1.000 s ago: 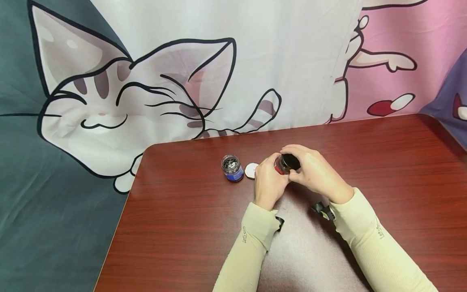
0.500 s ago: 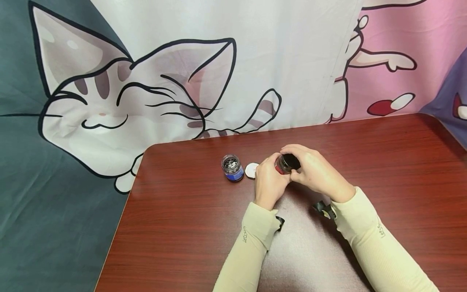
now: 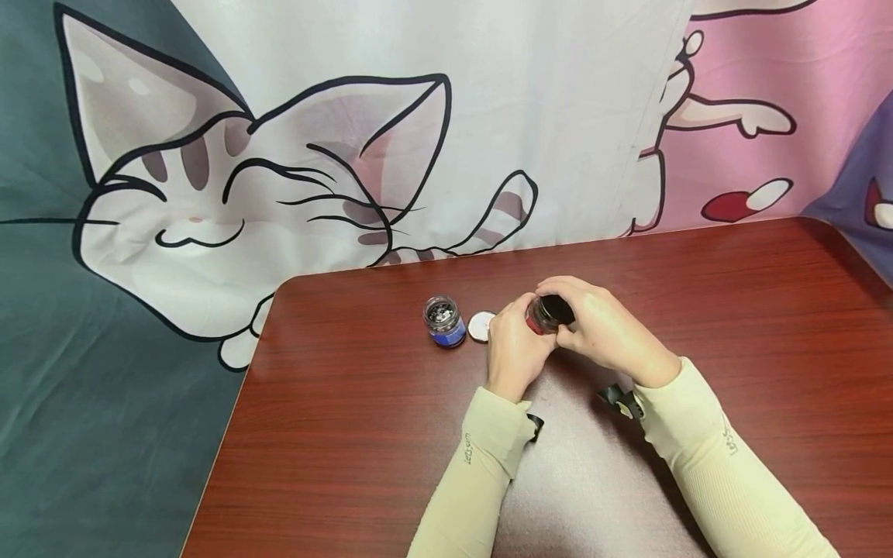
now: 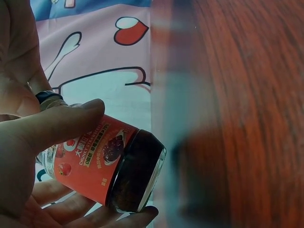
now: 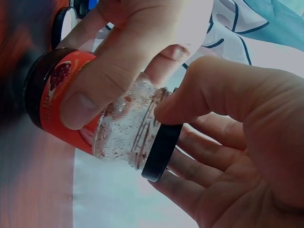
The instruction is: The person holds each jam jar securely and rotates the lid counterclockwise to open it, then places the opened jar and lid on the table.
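My left hand (image 3: 518,350) grips a glass jam jar (image 5: 121,126) by its red label, thumb on one side and fingers on the other. Dark jam fills the base end of the jar, while the glass near the neck is smeared and see-through. At the mouth, my right hand (image 3: 608,332) holds a black lid (image 5: 161,152) between thumb and fingers. The lid sits over the jar's mouth, with threads of the neck showing beside it. In the left wrist view the jar's printed label (image 4: 90,159) faces the camera, and the lid (image 4: 47,96) is mostly hidden behind the hands.
Left of my hands, an uncovered glass jar (image 3: 444,322) with a blue label stands on the reddish-brown wooden table (image 3: 335,403). Between it and my left hand lies a loose lid (image 3: 480,326), white inside up. A printed cartoon curtain (image 3: 572,116) hangs behind the table's far edge.
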Tool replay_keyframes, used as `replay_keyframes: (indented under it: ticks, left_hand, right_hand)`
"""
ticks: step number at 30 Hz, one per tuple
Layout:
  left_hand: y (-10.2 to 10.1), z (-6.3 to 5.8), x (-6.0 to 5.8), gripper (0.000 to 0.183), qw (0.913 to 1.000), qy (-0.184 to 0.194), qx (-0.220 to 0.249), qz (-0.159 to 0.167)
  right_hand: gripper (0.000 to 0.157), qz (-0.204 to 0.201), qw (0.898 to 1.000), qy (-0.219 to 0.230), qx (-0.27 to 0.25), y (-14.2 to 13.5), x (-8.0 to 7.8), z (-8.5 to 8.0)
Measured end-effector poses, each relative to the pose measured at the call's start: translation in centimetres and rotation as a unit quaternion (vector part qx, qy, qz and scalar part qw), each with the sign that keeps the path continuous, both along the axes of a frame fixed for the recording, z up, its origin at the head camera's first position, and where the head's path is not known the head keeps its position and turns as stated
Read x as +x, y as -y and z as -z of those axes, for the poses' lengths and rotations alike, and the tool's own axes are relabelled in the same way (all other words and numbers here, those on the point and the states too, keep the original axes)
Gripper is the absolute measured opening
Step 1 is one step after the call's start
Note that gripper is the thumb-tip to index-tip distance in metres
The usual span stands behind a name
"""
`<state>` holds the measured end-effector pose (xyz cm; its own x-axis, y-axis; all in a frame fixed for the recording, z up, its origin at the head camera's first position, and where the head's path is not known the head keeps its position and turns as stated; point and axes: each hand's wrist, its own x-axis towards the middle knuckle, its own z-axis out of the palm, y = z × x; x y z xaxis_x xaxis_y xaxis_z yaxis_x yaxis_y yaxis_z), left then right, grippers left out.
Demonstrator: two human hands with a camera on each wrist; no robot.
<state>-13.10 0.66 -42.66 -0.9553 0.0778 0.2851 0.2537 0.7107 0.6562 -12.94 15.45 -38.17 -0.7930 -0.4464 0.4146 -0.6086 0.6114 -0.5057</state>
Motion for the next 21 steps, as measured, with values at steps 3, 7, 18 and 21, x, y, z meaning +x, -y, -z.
replay_keyframes:
  ticks: [3, 7, 18, 21]
  left_hand:
    - [0.02, 0.05, -0.01, 0.049, 1.0, 0.001, 0.002, -0.003]
    - [0.06, 0.04, -0.12, 0.048, 1.0, 0.003, 0.005, -0.007]
    - [0.0, 0.06, -0.07, 0.044, 0.9999, 0.014, 0.003, -0.004]
    - [-0.01, 0.08, -0.05, 0.044, 0.9999, 0.012, 0.003, -0.001]
  right_hand:
    - [0.052, 0.0, 1.0, -0.002, 0.002, -0.05, 0.0, -0.07]
    - [0.052, 0.001, 1.0, -0.004, 0.002, -0.09, -0.02, -0.13]
    - [0.053, 0.006, 1.0, -0.008, -0.004, -0.22, 0.0, -0.05]
    - [0.052, 0.006, 1.0, -0.007, -0.006, -0.27, 0.0, -0.06]
